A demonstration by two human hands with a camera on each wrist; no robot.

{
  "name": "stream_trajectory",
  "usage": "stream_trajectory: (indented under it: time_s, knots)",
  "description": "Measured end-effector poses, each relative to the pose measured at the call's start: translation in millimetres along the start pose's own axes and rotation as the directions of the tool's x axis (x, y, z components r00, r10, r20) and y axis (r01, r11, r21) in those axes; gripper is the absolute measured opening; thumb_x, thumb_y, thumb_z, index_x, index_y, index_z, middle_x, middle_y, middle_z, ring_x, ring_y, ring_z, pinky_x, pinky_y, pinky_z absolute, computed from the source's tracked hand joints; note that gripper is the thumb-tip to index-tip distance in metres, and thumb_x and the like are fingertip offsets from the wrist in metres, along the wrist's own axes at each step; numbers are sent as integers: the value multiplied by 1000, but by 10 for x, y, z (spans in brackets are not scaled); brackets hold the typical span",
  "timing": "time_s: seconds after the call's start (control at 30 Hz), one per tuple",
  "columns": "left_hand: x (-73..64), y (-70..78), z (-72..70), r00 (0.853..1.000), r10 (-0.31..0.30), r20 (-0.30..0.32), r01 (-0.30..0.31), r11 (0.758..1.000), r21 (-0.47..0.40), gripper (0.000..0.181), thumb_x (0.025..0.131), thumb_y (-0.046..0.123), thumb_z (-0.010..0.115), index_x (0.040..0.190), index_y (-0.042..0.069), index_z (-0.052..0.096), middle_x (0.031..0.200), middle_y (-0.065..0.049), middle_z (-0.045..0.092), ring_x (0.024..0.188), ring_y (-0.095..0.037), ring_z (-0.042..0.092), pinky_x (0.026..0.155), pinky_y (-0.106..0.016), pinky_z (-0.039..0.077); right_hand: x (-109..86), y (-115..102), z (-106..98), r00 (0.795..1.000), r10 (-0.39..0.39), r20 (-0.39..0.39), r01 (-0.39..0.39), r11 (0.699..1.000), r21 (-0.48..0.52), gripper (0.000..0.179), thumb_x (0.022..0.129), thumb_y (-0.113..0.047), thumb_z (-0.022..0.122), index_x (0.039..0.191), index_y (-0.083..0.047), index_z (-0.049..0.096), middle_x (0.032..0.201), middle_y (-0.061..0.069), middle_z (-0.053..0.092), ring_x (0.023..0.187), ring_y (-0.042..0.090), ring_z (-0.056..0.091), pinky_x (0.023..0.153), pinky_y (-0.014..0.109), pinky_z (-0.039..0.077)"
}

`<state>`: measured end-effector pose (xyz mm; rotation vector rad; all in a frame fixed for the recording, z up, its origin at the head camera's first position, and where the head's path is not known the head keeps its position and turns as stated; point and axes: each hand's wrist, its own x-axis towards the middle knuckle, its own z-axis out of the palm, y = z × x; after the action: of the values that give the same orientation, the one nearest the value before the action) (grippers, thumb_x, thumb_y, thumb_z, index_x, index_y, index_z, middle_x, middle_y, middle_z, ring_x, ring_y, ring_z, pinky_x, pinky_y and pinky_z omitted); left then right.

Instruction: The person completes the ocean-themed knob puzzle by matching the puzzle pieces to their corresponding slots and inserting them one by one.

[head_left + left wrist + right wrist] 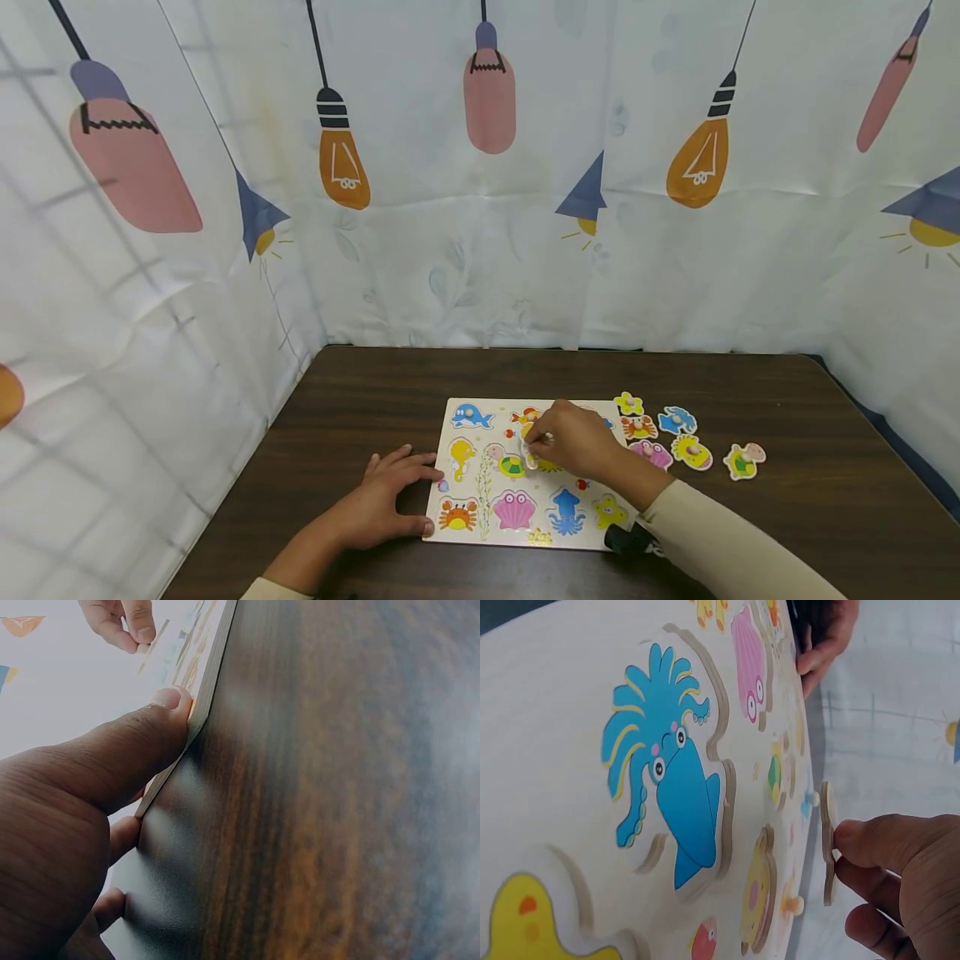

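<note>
One thin wooden piece (828, 844) is pinched between thumb and fingers of the right hand (577, 442), held just off the puzzle board (542, 487) and roughly parallel to it; its picture is hidden. Placing it well likely calls for turning it to match a cut-out's outline, keeping it flat, then pressing gently. The left hand (382, 500), fingers spread, touches the board's left edge, which should stop it sliding. Nearby, the squid recess (682, 795) is unfilled. Beyond the board's right side lie loose pieces, including a crab (638, 427) and, farthest out, a turtle (744, 461).
</note>
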<state>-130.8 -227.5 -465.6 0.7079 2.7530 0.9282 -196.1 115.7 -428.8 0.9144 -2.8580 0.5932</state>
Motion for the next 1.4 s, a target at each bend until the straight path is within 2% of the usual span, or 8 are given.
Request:
stream_trajectory:
  time_s: [0.17,0.4,0.63,0.93,1.17,1.4]
  knots:
    - [-3,3,0,1000,8,-3,-8,1000,-1,59,79,50,85,133,34,65,152,-1,51,149,-45,25,109,-78,1,23,-40,21,1000,-23,-9,23,1000,6,5,88,-26,83,93,-27,84,89,-21,70,85,5,53,61,25,46]
    - [0,-11,8,1000,9,-3,-9,1000,-6,59,79,49,86,132,33,65,152,-2,51,149,-46,24,109,-78,0,84,-114,55,1000,-13,18,12,999,35,6,89,-25,82,94,-25,85,89,-20,70,87,5,53,63,24,47]
    - [-18,-43,25,1000,0,-1,0,1000,3,62,78,52,85,134,33,64,153,3,50,150,-42,23,112,-74,1,119,-164,110,999,-54,7,54,998,43,5,89,-25,83,93,-25,84,87,-20,70,78,5,50,55,25,44]
    - [-18,-50,29,1000,1,1,-1,1000,-4,61,79,51,85,134,34,64,153,2,50,150,-43,23,111,-75,0,184,-243,189,997,-76,14,75,995,65,4,90,-24,81,93,-25,84,89,-23,70,85,3,54,59,23,46]
    - [-22,-53,27,1000,7,2,-7,1000,-3,61,79,51,85,134,34,64,153,1,50,150,-43,23,111,-76,0,218,-308,262,996,-86,21,85,996,40,4,90,-27,81,93,-26,84,92,-22,70,91,4,57,62,23,48]
    - [-12,-38,19,1000,18,-3,-18,1000,-10,61,80,51,85,134,35,64,152,0,50,149,-45,24,109,-78,0,256,-358,280,995,-104,14,103,994,38,4,89,-24,82,92,-25,84,92,-19,73,84,4,55,64,23,48]
